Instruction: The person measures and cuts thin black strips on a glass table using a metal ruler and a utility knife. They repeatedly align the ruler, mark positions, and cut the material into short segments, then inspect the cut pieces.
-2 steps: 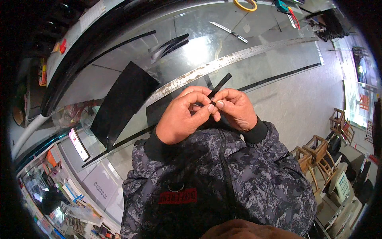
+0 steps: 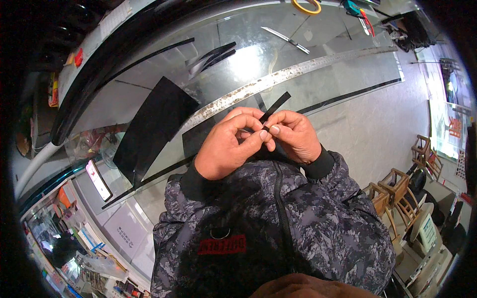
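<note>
A narrow black strip is pinched between my two hands, its free end pointing up and to the right. My left hand grips the strip's lower end with thumb and fingertips. Close against it, my right hand pinches the same end between thumb and forefinger. Fingers partly hide that lower end. Beyond the hands, a rusty steel ruler lies across the glass tabletop. On the glass to the left is a broad black sheet.
A slim knife lies past the ruler. Thin black offcuts are scattered left of it. A yellow tape roll and a teal-and-red tool sit at the far edge. A phone lies at left; wooden stools stand at right.
The strip's free end has tilted very slightly. Both hands stay in place with the same pinch.
</note>
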Available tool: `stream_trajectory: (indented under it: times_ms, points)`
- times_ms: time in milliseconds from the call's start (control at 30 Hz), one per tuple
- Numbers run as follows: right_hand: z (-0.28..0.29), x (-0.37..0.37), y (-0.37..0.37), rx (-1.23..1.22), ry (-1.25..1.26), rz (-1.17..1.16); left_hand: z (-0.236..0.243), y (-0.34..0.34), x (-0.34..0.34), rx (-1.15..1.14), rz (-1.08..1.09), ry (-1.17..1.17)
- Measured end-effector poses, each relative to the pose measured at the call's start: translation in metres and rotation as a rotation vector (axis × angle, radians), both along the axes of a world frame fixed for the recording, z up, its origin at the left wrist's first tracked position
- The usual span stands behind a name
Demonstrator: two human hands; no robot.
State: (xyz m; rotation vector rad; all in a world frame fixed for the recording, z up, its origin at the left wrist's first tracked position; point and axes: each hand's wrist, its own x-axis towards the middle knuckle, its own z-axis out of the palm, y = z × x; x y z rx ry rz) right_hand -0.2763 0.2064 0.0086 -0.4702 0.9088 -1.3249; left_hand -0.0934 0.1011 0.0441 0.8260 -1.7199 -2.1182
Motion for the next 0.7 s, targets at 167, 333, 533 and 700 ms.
stream_trajectory:
  times_ms: [167,333,533,700]
  points:
    - [-0.0006,-0.0005,0.0012,0.008,-0.013,-0.007,-0.0007,0.0009,-0.0016,-0.027,0.017,-0.009]
    - [-0.0004,0.0002,0.0017,0.010,-0.027,-0.007,-0.0027,0.0002,-0.0011,-0.092,-0.004,-0.038]
    - [0.0018,0.0007,0.0011,-0.008,0.024,0.011,-0.0072,0.0011,-0.0028,-0.178,0.022,-0.026]
    - [0.0036,0.0006,0.0009,-0.002,0.036,0.014,-0.0085,0.0012,-0.0034,-0.195,0.025,-0.033]
